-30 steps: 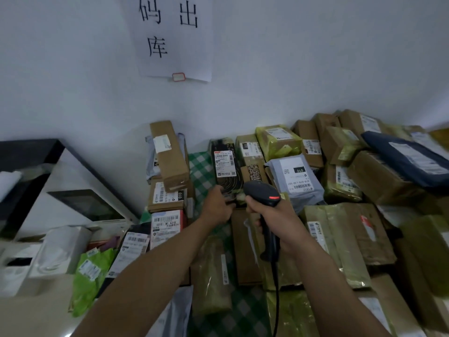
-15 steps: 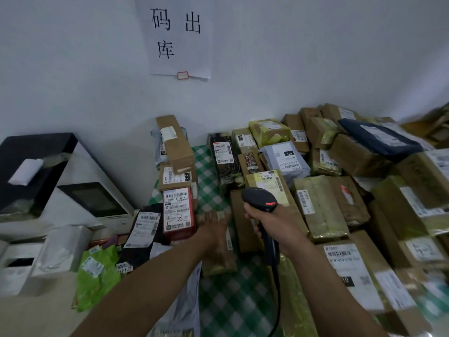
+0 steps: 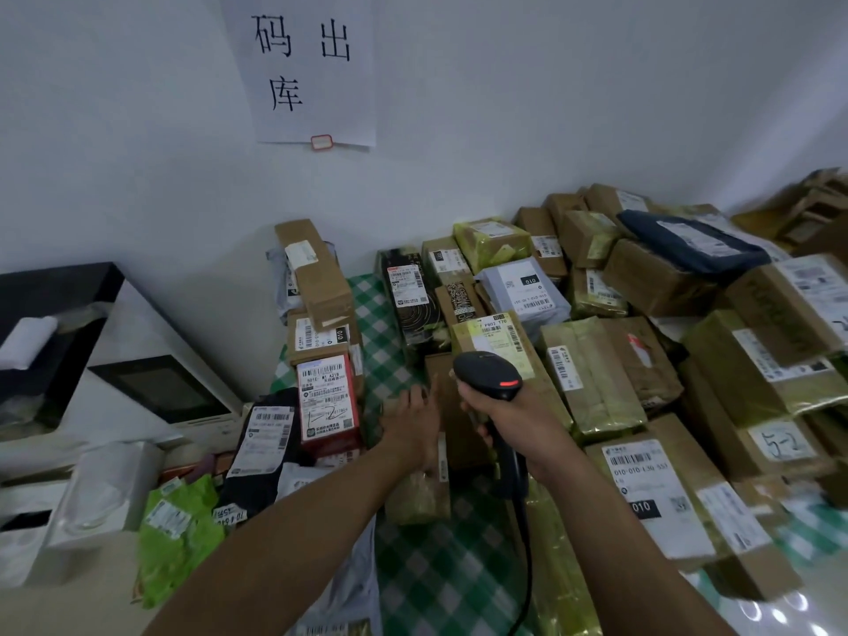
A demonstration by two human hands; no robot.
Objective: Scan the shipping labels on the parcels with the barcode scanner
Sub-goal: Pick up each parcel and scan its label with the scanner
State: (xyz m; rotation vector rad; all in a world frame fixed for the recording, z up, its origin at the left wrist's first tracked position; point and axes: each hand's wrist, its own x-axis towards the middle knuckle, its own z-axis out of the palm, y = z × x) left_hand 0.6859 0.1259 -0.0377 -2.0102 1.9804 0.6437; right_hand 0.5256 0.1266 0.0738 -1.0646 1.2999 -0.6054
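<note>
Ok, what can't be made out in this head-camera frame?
Head view:
- Barcode scanner window: faces away, so the label aimed at is unclear.
- Taped parcel under the left hand: its top is covered by the hand.
- Wall sign: top cut off by the frame edge.
- Lower-right box label: blurred.

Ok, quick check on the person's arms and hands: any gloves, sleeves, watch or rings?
No gloves on the left hand or the right hand; both hands are bare. The left forearm and right forearm are uncovered down to the frame's bottom edge, so no sleeve shows. No watch or band at either wrist. No ring on the fingers that show; some are hidden.
</note>
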